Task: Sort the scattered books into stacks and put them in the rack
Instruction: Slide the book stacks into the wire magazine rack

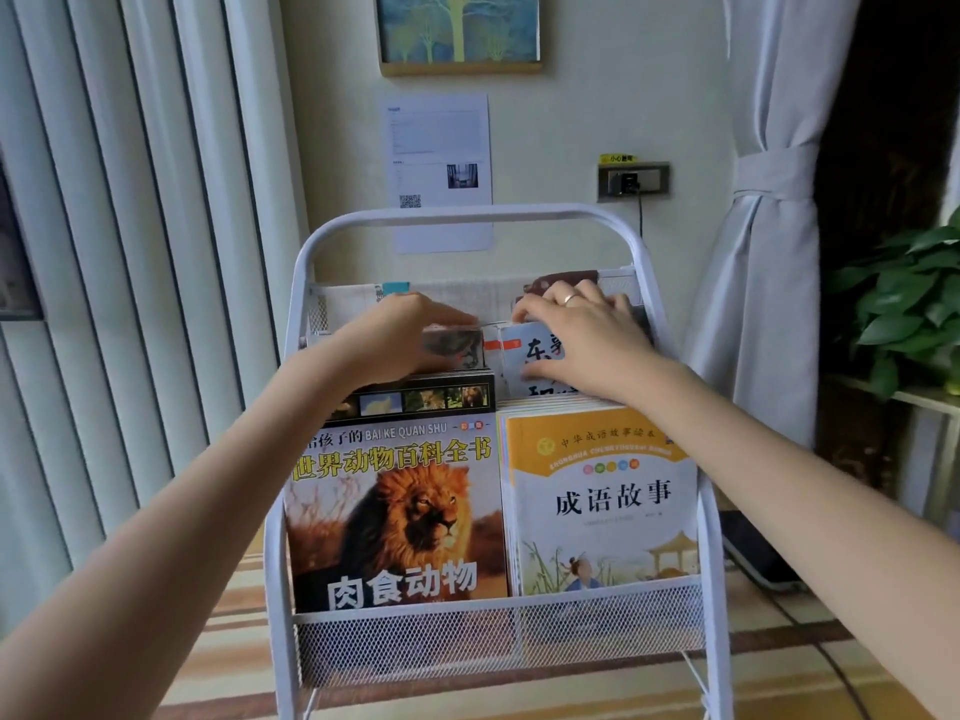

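My right hand [576,335] pinches a white-covered book [524,358] in the rack [467,615]'s middle tier; my left hand [405,332] curls over the dark book [457,348] beside it. Let go crooked and I'd expect both to lean onto the near lion book [395,511].

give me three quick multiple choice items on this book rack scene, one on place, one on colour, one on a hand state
1. Where in the white rack does the lion book stand?
A front tier, left
B front tier, right
C on the floor

2. What colour tops the cover of the idiom storybook?
A purple
B orange
C black

3. What is the right hand doing?
A hanging idle
B holding the blue-and-white book
C pointing at the wall

Answers: 1 A, it stands left of the storybook. 2 B, an orange band shows. 3 B, fingers and thumb curl around its top.
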